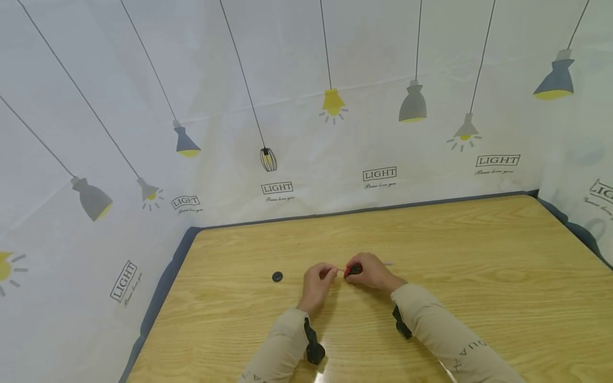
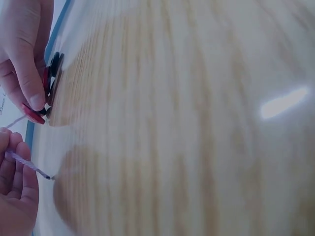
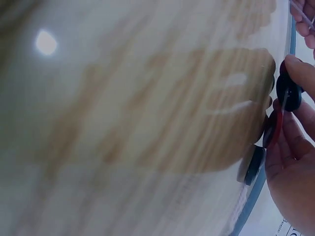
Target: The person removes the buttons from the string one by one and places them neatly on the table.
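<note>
In the head view my left hand pinches a thin pale cord between thumb and fingers. The cord's dark-tipped end hangs past the left fingers in the left wrist view. My right hand holds a cluster of red and black button-like discs, close to the left hand, with the cord running between the two. From the right wrist, a red-edged disc and a black disc show in the fingers. Another dark disc is beside the lower fingers; whether it is held cannot be told.
A dark round button lies on the wooden table, left of the left hand. Some small pale thing lies just beyond the right hand. A white curtain printed with lamps stands behind the table's edge.
</note>
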### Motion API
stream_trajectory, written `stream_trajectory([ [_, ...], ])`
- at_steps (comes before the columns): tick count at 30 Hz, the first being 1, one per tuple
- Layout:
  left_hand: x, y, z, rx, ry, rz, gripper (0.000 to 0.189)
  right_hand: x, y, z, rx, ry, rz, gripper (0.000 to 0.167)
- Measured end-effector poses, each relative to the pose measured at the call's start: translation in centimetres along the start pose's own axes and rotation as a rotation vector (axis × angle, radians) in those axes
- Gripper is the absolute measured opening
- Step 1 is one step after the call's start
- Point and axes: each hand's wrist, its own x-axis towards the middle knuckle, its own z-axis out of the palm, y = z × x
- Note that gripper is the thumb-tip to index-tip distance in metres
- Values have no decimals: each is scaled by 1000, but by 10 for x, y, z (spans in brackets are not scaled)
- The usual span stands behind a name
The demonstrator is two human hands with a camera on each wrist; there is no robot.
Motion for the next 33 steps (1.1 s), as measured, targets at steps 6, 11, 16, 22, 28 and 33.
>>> stream_trajectory([
  [6,-1,-5,2,-74,30,-69,14,1,1,1,13,6,-13,17],
  [11,-2,-10,2,-159,60,-141,15,2,0,3,38,11,15,18],
  [16,-2,-12,2,-203,75,-166,16,2,0,4,45,4,19,21],
  [22,-3,-11,2,-235,75,-170,17,3,-3,3,76,-16,51,19],
  [28,-3,-13,4,-276,72,-192,16,8,-5,6,70,-18,40,14],
  [33,-3,-14,4,-304,70,-196,16,9,-6,8,75,-22,33,13],
])
